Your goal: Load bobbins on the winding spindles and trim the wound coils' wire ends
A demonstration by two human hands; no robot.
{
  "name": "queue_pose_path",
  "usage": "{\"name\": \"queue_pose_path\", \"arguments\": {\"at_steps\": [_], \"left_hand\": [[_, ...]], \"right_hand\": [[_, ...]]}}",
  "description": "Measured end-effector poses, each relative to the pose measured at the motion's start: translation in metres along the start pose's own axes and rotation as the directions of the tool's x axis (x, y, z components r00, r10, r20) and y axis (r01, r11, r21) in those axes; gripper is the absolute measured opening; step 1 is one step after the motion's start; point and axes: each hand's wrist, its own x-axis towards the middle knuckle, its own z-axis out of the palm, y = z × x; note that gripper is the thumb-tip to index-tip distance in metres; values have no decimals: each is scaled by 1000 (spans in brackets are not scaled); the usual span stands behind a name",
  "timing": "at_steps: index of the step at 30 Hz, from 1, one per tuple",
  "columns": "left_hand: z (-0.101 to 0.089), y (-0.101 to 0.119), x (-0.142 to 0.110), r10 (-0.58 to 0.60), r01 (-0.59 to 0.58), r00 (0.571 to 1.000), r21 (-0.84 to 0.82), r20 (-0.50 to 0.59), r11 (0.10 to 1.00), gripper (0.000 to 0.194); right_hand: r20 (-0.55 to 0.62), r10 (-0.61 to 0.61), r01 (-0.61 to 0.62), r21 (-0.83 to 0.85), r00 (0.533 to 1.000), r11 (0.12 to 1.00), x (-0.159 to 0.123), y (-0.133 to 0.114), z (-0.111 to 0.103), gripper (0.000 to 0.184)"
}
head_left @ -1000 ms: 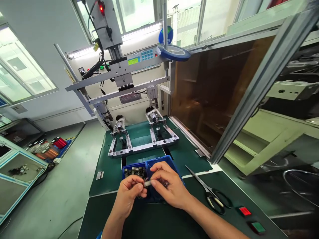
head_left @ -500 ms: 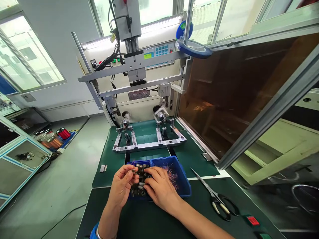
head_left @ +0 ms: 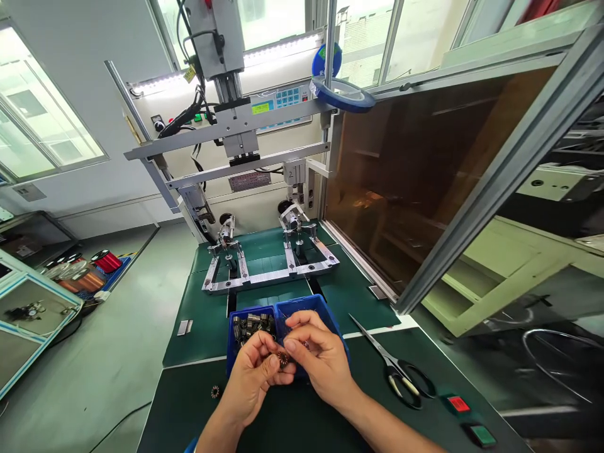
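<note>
A: Head view, and it's all fingertips here! The left hand (head_left: 257, 374) pinches a small copper-wound part (head_left: 282, 359) between thumb and fingers.

B: And the right hand (head_left: 321, 358)?

A: Right up against it, thumb and forefinger drawn narrow at the part's edge. Whether they grip anything, I can't tell.

B: What's around them?

A: Just beyond the left hand, a blue bin (head_left: 229, 346) full of metal cylinders (head_left: 252, 324); behind the right hand, a second blue bin (head_left: 321, 303), partly hidden by it. A loose wound piece (head_left: 215, 392) lies on the green mat (head_left: 189, 409), left of the left hand.

B: Over to the right?

A: Scissors (head_left: 394, 365) lie open-handled beside the right hand, points away; past them, a red button (head_left: 458, 404) and a green button (head_left: 482, 434). Well ahead of both hands stands a metal fixture (head_left: 268, 278).
</note>
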Motion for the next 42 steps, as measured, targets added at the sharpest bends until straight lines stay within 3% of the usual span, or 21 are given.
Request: {"name": "queue_pose_path", "arguments": {"at_steps": [4,9,11,15,20,24,29,34,42], "left_hand": [[-2,-1,0,2,-2,1000,-33,8,999,38],[-8,-5,0,21,-17,998,-70,52,997,32],[-8,-6,-1,11,-7,998,-69,68,998,31],[-6,-7,-1,-12,18,997,-71,81,997,33],[-6,-5,-2,38,-32,990,-44,135,999,36],[-8,-4,-3,34,-34,980,-6,196,999,39],[-8,0,-3,-7,-26,984,180,180,983,39],[-4,1,-5,23,-85,981,327,191,941,35],[-2,1,-7,66,-115,987,348,148,931,29]], "right_hand": [[34,2,-5,70,999,998,5,0,-7,19],[300,-5,-18,75,954,997,10,-2,-13,32],[347,0,-27,74,938,997,10,-1,-13,30],[305,-19,-9,92,952,996,9,0,-12,15],[311,5,-34,90,950,995,6,-2,-10,18],[354,-33,20,40,935,999,3,-6,-9,24],[337,16,-23,18,941,1000,7,-12,-12,26],[345,55,-83,65,937,994,8,-8,-16,22],[343,31,-44,30,939,999,7,-4,-14,18]]}}
